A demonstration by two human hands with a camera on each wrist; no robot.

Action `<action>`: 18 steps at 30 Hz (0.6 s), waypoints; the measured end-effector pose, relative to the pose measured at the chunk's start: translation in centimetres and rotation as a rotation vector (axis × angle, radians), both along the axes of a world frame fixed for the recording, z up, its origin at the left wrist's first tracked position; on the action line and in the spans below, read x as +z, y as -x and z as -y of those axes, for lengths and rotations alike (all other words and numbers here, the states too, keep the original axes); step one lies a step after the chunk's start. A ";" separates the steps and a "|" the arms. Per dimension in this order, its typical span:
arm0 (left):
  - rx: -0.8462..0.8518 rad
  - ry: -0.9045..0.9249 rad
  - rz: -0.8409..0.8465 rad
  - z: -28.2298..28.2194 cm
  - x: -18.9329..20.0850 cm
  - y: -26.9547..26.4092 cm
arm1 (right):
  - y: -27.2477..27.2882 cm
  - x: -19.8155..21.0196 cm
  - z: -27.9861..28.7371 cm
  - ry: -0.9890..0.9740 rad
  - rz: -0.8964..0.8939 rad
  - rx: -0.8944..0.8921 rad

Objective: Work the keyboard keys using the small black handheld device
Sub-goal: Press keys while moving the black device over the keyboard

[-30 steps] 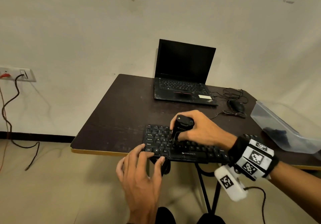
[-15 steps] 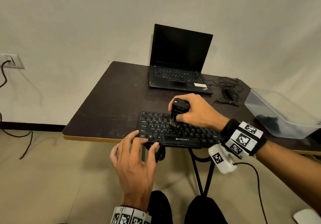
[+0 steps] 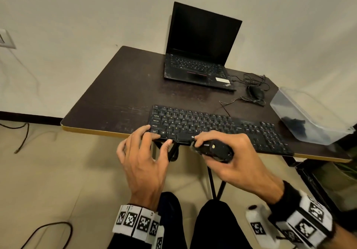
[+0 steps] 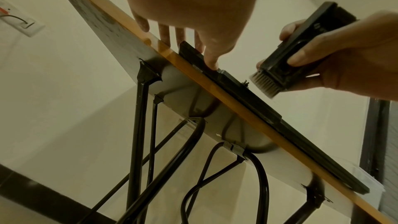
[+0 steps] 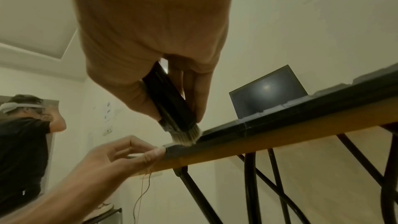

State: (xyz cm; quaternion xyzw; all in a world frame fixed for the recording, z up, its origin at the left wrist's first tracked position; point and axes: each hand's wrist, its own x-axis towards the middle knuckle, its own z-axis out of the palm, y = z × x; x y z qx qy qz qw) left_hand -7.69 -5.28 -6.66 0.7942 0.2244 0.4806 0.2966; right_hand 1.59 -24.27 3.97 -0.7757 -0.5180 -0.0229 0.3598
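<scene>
A black keyboard (image 3: 212,125) lies along the front edge of the dark table (image 3: 116,94). My right hand (image 3: 204,142) grips the small black device (image 3: 214,149), which lies almost level at the keyboard's front edge near the space bar. Its pale bristles (image 5: 185,135) touch the keyboard's front rim (image 5: 280,122). In the left wrist view the device (image 4: 301,43) shows its bristle end (image 4: 264,83) just above the keyboard (image 4: 247,98). My left hand (image 3: 152,138) rests with spread fingers on the left front keys, its thumb against the front edge.
An open laptop (image 3: 199,55) with a dark screen stands at the back of the table. A wired mouse (image 3: 256,92) and its cable lie to its right. A clear plastic tub (image 3: 309,117) sits at the right edge. Another person (image 5: 21,134) stands off to the left.
My right hand has drawn the device from the middle keys back to the keyboard's front edge and tipped it from upright to nearly level. The left hand stays at the left front corner.
</scene>
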 end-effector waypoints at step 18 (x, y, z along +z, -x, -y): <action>0.014 0.011 -0.018 0.2 0.2 0.1 | -5.0 2.6 -3.0 -0.071 -0.086 -0.130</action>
